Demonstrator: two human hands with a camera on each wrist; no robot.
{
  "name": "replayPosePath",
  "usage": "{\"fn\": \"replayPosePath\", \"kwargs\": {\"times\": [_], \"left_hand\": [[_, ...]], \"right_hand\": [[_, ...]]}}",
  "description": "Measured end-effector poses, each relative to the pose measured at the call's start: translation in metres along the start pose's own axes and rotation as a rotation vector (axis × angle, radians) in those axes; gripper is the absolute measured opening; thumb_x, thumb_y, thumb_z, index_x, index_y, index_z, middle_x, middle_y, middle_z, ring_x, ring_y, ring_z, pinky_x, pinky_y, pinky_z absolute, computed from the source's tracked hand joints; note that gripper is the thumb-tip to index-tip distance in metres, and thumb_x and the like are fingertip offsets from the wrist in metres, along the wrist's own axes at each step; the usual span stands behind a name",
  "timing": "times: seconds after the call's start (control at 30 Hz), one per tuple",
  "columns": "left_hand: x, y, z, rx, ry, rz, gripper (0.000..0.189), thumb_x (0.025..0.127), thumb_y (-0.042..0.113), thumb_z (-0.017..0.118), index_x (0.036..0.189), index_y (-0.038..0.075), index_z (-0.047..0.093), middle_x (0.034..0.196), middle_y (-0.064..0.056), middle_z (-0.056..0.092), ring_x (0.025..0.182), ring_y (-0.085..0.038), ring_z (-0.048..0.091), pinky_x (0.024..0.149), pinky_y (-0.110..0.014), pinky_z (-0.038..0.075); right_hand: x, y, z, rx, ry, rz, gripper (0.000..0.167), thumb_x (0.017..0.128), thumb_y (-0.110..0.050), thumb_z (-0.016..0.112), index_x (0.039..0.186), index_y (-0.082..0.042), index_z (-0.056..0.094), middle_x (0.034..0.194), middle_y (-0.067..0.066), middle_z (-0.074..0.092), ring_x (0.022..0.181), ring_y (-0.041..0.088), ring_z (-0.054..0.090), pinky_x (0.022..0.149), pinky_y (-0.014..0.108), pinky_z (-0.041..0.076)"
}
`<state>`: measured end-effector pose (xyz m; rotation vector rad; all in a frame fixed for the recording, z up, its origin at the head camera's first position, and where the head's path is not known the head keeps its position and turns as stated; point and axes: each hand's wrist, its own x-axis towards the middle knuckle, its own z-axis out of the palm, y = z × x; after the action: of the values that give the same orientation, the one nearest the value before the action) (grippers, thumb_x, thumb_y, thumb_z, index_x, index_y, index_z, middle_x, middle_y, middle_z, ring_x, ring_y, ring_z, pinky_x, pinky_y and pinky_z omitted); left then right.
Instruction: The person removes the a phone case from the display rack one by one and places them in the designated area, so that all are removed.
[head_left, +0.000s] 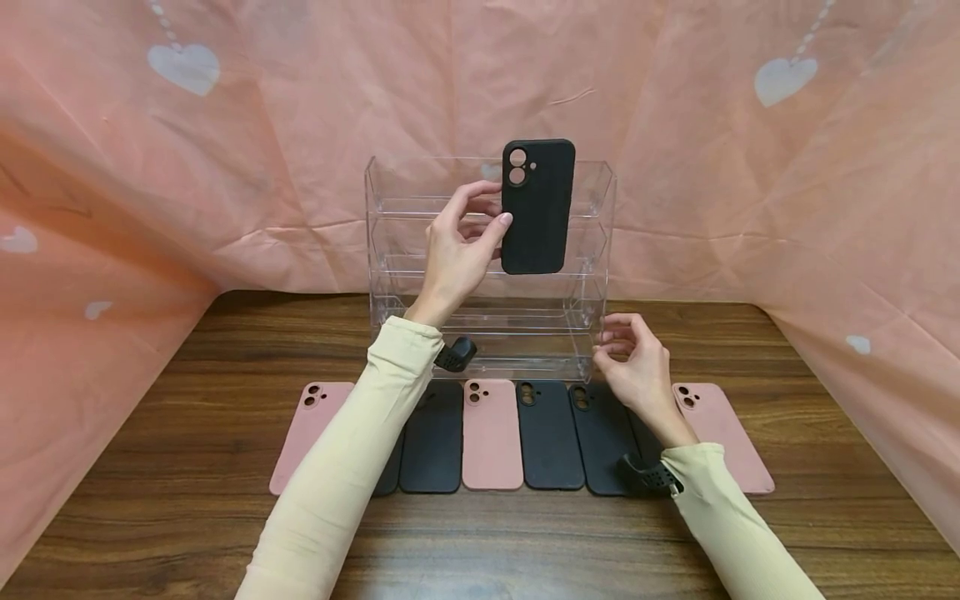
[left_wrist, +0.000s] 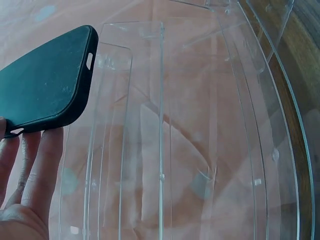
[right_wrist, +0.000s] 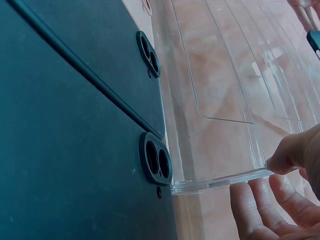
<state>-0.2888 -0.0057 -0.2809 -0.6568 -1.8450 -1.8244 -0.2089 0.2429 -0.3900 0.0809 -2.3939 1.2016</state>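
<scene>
My left hand (head_left: 459, 254) pinches a black phone case (head_left: 538, 218) along its left edge, thumb on the back and fingers behind. The case is raised upright in front of the upper tiers of a clear acrylic tiered stand (head_left: 517, 367), its camera cutouts at the top left. In the left wrist view, a lower corner of the case (left_wrist: 55, 82) shows, with the clear tiers beside it. Low on the stand's right side, my right hand (head_left: 637, 367) grips the side panel (right_wrist: 240, 177) between thumb and fingers.
A row of phone cases lies on the wooden table (head_left: 480, 550) before the stand: a pink case (head_left: 492, 437) amid black cases (head_left: 551, 437), plus pink cases at the left end (head_left: 318, 425) and right end (head_left: 723, 433). My forearms partly cover the row. Pink cloth (head_left: 300, 125) hangs behind.
</scene>
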Motion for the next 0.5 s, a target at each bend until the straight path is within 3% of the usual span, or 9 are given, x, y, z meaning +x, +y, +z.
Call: {"fn": "replayPosePath", "kwargs": {"times": [0.17,0.3,0.4,0.5], "left_hand": [[-0.005,0.0,-0.006,0.008,-0.012,0.002,0.035,0.094,0.005,0.071,0.128,0.01,0.065,0.103,-0.013,0.067,0.078,-0.022,0.073,0.066,-0.034,0.066],[-0.008,-0.001,-0.011,0.017,-0.016,0.025,0.035,0.094,0.003,0.071,0.128,0.006,0.064,0.105,-0.015,0.068,0.084,-0.026,0.072,0.077,-0.028,0.064],[-0.011,-0.003,-0.016,0.022,-0.014,0.026,0.035,0.093,0.003,0.072,0.127,0.006,0.064,0.105,-0.015,0.068,0.086,-0.028,0.072,0.076,-0.031,0.065],[-0.013,-0.003,-0.021,0.038,-0.014,0.017,0.035,0.093,0.004,0.072,0.127,0.007,0.065,0.103,-0.015,0.068,0.085,-0.029,0.072,0.069,-0.042,0.066]], "right_hand": [[0.0,0.0,0.0,-0.004,-0.001,-0.014,0.04,0.082,0.008,0.068,0.12,-0.002,0.062,0.099,0.018,0.072,0.075,-0.012,0.06,0.064,0.002,0.048],[-0.001,0.001,0.0,0.003,0.004,-0.016,0.04,0.081,0.009,0.067,0.12,-0.001,0.062,0.098,0.019,0.072,0.074,-0.014,0.06,0.066,0.001,0.048],[-0.001,0.001,0.001,0.012,0.005,-0.016,0.04,0.081,0.009,0.067,0.12,-0.002,0.062,0.098,0.019,0.072,0.074,-0.014,0.06,0.067,0.0,0.048],[-0.001,0.0,0.001,0.023,0.006,-0.017,0.04,0.081,0.01,0.067,0.119,-0.002,0.062,0.098,0.02,0.073,0.075,-0.011,0.061,0.068,0.0,0.049]]}}
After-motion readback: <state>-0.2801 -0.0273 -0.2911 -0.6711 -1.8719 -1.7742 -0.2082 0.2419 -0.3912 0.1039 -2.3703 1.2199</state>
